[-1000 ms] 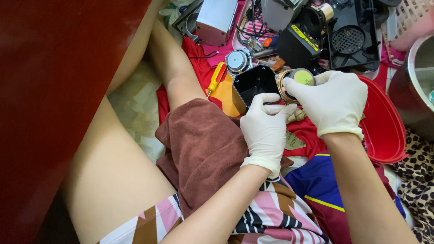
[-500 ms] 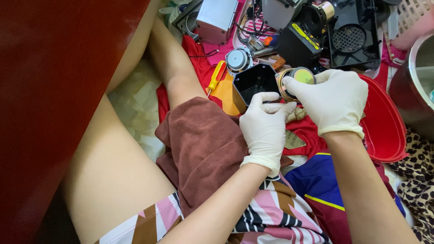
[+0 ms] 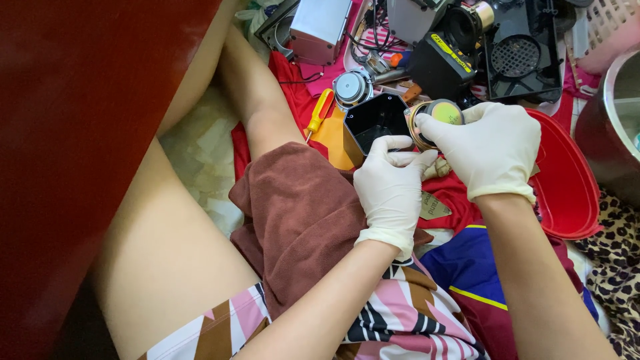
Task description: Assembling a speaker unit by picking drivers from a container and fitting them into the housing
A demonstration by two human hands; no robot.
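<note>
Both hands wear white gloves. My left hand (image 3: 392, 188) grips the near rim of a black open housing (image 3: 375, 125) that rests by my knee. My right hand (image 3: 493, 148) holds a small round speaker part (image 3: 435, 117) with a gold rim and yellow-green face, right beside the housing's opening. A brown towel (image 3: 303, 213) lies over my lap under the left wrist.
A yellow-and-red screwdriver (image 3: 320, 111) and a round silver speaker (image 3: 351, 88) lie left of the housing. A red plastic lid (image 3: 567, 193) sits at right, a metal pot (image 3: 617, 127) beyond it. Black casings (image 3: 520, 50), a silver box (image 3: 319, 30) and wires crowd the top. A dark red panel (image 3: 73, 133) fills the left.
</note>
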